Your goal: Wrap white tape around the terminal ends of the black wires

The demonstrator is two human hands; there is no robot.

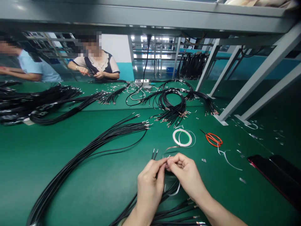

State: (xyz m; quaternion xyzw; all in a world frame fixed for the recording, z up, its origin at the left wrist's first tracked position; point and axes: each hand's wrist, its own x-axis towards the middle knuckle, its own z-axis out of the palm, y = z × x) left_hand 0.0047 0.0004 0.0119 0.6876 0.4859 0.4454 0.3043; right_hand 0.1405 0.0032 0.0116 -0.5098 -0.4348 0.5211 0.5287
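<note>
My left hand (150, 179) and right hand (185, 170) — meeting closely — pinch 1 silver cable tip (168, 156); beyond lie the tape roll (174, 138) and orange-handled scissors (208, 136).

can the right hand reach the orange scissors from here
Probably yes: the scissors lie just beyond the right hand, and nothing tall seems to stand between, though it looks busy pinching a small tip with the left hand.
</note>
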